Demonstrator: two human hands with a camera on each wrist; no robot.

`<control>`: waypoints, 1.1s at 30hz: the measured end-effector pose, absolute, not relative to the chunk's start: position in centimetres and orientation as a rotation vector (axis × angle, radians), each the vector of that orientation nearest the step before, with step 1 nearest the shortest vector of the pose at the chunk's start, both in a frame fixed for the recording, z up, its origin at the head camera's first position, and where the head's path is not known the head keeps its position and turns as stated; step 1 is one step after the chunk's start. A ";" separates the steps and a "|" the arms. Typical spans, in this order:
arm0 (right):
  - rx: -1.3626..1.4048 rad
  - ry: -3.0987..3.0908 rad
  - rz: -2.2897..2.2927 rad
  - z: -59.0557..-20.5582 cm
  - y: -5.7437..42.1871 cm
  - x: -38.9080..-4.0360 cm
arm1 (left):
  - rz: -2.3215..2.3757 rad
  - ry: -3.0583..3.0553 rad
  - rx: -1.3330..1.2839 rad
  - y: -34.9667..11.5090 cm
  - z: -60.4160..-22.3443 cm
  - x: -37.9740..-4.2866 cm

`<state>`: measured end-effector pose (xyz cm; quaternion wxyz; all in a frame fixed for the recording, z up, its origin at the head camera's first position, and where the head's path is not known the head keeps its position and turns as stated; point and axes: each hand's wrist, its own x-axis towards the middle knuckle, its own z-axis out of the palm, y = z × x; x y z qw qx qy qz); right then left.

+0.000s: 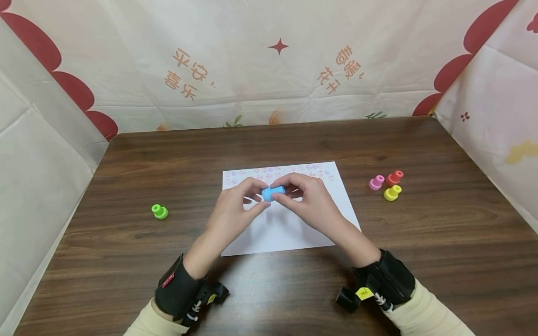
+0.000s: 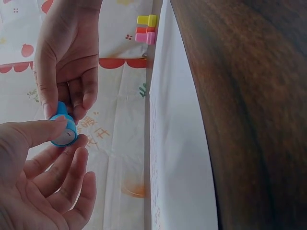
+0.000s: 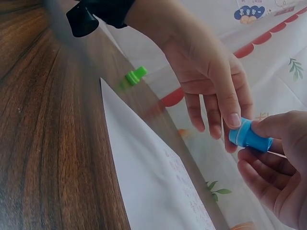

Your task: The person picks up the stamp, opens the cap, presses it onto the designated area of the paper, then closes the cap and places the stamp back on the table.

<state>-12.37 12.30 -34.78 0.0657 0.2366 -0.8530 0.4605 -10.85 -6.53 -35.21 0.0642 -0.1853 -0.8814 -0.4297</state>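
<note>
Both hands hold a small blue stamp (image 1: 274, 192) over the printed sheet of paper (image 1: 290, 229). My left hand (image 1: 235, 208) pinches its wide end between thumb and fingertips. On the narrower handle end, the thumb and fingers of my right hand (image 1: 310, 201) grip from the other side. The left wrist view shows the stamp (image 2: 65, 129) lying on its side, a pale round face with a small dark mark turned toward the left hand. From the right wrist view, a light band circles the stamp (image 3: 247, 135) near the left thumb.
A green stamp (image 1: 159, 212) stands on the wooden table (image 1: 126, 270) at left. Grouped at right are pink (image 1: 376, 182), red (image 1: 394, 177) and yellow (image 1: 392, 192) stamps. Rows of small coloured prints run along the sheet's far edge. A patterned cloth (image 1: 252, 60) hangs behind the table.
</note>
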 end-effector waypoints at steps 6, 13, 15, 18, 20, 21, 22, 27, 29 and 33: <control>0.711 -2.574 1.424 -35.0 12.2 -12.2 | -1.301 -2.653 -0.579 -6.6 -35.4 -10.9; 0.676 -2.553 1.552 -35.3 12.3 -11.9 | -1.306 -2.622 -0.604 -6.8 -35.7 -10.8; 0.669 -2.537 1.581 -35.3 12.3 -11.8 | -1.312 -2.616 -0.604 -6.8 -35.7 -10.7; 0.663 -2.510 1.615 -35.4 12.3 -11.7 | -1.323 -2.611 -0.601 -6.8 -35.7 -10.7; 0.660 -2.490 1.638 -35.4 12.3 -11.7 | -1.323 -2.611 -0.598 -6.8 -35.7 -10.7; 0.657 -2.482 1.648 -35.4 12.3 -11.6 | -1.321 -2.612 -0.597 -6.8 -35.7 -10.7; 0.655 -2.476 1.657 -35.4 12.3 -11.6 | -1.319 -2.610 -0.596 -6.8 -35.7 -10.7; 0.649 -2.463 1.681 -35.4 12.2 -11.5 | -1.287 -2.593 -0.597 -6.9 -35.6 -10.6; 0.657 -2.462 1.681 -35.3 12.1 -11.5 | -1.280 -2.583 -0.601 -7.0 -35.5 -10.6; 0.683 -2.464 1.674 -35.3 12.1 -11.5 | -1.267 -2.596 -0.612 -7.0 -35.5 -10.4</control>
